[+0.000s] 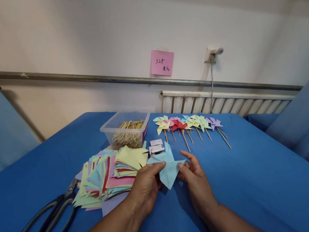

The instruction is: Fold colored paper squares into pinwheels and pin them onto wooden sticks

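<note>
A light blue paper pinwheel (169,172) with pointed blades is held up between my two hands, above the blue cloth. My left hand (147,185) grips its left side, thumb on top and the other fingers mostly hidden beneath. On the right, my right hand (195,181) pinches the tip of one blade between thumb and finger, with another finger raised. No stick shows on this pinwheel. Just behind it are small white boxes (156,146), partly covered by the paper. Close to my left hand lies a heap of coloured paper pieces (105,175).
Large dark-handled scissors (51,220) lie at the left, blades partly under the paper. A clear plastic box (126,130) of thin sticks stands behind the heap. Several finished pinwheels (179,124) on sticks lie at the back right. Beyond the table are a wall and radiator (228,103).
</note>
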The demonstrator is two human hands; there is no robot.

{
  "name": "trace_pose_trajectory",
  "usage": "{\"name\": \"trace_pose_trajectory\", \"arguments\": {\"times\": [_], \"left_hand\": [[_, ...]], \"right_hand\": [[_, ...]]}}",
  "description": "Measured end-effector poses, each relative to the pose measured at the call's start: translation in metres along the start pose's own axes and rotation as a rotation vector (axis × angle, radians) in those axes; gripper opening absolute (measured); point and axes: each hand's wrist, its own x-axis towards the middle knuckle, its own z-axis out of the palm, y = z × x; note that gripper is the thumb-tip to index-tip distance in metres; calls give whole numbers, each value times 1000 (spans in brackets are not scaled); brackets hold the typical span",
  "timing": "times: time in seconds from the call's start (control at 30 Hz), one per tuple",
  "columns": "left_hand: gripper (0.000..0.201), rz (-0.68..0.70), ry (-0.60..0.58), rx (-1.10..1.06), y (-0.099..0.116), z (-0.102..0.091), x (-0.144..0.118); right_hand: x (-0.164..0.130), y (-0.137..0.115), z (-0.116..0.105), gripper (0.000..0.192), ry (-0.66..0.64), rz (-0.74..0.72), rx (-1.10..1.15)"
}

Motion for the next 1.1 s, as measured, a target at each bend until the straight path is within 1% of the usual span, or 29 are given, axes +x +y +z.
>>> {"name": "trace_pose_trajectory", "arguments": {"times": [0.1,0.23,0.4,0.47,0.53,0.6,0.67,0.7,0.73,0.8,0.93,1.1], "left_hand": [[12,-9,10,-41,10,-6,-2],[16,-10,17,-124,18,-8,-6],[13,-39,-3,-138,19,-6,-8],[10,-36,11,-130,19,-7,-8],[7,-21,14,-114,18,-7,-9],[5,-2,-3,-89,17,-6,-10],[4,13,-26,-56,16,-4,-12],[6,16,-36,-44,15,-3,-13],[8,17,-44,-34,15,-2,-14],[10,26,-58,-2,13,-1,-16],[10,34,-76,65,10,0,-16],[12,32,-67,78,6,-1,-15]], "right_hand": [[-1,-2,0,42,-68,-71,-66],[-7,-4,3,42,-236,-206,-155],[-17,-13,3,50,-320,-342,-302],[-18,-14,2,48,-375,-376,-361],[-18,-14,2,39,-406,-394,-395],[-18,-13,1,27,-391,-384,-408],[-17,-12,1,13,-360,-337,-401],[-16,-12,1,7,-342,-306,-389],[-15,-11,1,6,-319,-278,-374],[-13,-11,1,11,-270,-239,-328],[-6,-8,-1,15,-192,-201,-242],[-3,-4,-5,18,-166,-169,-258]]}}
